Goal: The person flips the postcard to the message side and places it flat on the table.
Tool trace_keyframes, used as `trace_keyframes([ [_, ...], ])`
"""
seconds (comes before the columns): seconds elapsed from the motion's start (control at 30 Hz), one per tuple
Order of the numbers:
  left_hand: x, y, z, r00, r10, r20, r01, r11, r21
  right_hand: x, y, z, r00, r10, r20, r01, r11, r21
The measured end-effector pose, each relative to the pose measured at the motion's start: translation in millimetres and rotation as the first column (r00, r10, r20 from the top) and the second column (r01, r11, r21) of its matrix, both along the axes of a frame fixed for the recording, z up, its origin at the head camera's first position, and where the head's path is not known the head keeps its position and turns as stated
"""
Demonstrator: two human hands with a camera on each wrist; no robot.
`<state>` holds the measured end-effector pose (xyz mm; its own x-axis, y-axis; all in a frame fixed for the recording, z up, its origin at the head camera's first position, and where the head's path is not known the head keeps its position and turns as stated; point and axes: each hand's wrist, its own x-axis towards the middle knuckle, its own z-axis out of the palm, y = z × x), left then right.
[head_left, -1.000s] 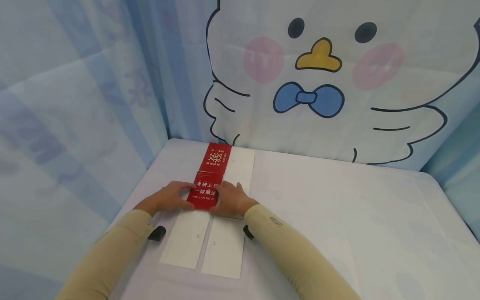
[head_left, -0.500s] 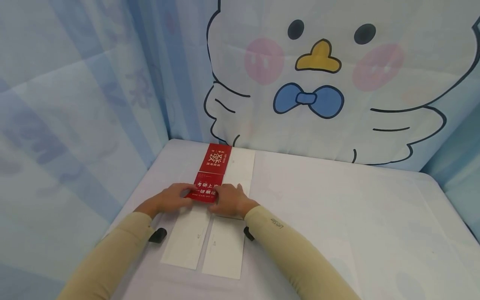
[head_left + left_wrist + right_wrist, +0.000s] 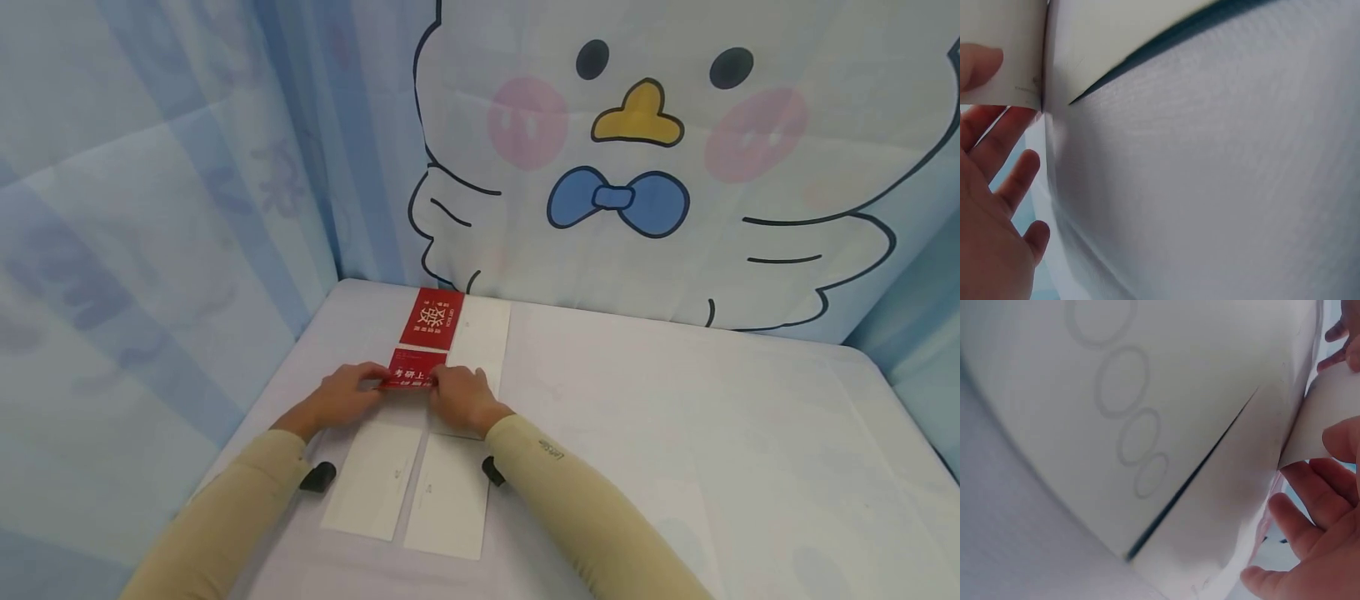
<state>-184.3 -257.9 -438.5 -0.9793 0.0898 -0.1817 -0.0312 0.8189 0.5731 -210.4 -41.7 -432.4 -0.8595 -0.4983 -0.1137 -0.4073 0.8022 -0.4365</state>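
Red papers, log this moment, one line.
left hand: pinches paper; right hand: pinches paper; nearer red paper: near end raised; farther red paper: flat

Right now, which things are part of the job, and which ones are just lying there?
Part of the job:
- near red card, its edge bent up
- left hand and right hand, both pinching that edge

Just lying there, it seems:
- far red card
- white cards; whether they get used later, I can't tell
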Motion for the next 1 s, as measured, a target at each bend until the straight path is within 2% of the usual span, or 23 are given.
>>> trace_keyframes([
  [0.23, 0.0, -0.4, -4.0, 0.996, 0.07, -0.048, -0.07, 0.998, -0.001, 2.4, -2.1, 1.9, 0.999, -0.013, -0.039, 0.011, 0.999, -0.046],
  [0.37, 1.0, 0.9, -2.4, 0.99, 0.119, -0.075, -0.119, 0.993, 0.002, 5.1, -2.0, 3.5, 0.998, -0.042, -0.035, 0.038, 0.994, -0.106],
  [0.57, 3.3, 5.0, 4.2, 0.969, 0.151, -0.195, -0.141, 0.988, 0.063, 7.9, -2.3, 6.2, 0.995, -0.098, -0.027, 0.088, 0.966, -0.242],
  [0.7, 5.0, 5.6, 8.6, 0.939, 0.157, -0.306, -0.128, 0.985, 0.112, 7.9, -2.2, 7.0, 0.988, -0.15, -0.016, 0.137, 0.934, -0.33],
  [0.87, 4.5, 6.0, 12.4, 0.884, 0.16, -0.439, -0.099, 0.982, 0.158, 6.2, -3.8, 7.6, 0.979, -0.205, 0.0, 0.183, 0.875, -0.449],
  [1.0, 4.2, 6.1, 16.8, 0.846, 0.169, -0.506, -0.087, 0.98, 0.181, 6.3, -4.9, 9.1, 0.974, -0.224, 0.015, 0.198, 0.826, -0.527],
])
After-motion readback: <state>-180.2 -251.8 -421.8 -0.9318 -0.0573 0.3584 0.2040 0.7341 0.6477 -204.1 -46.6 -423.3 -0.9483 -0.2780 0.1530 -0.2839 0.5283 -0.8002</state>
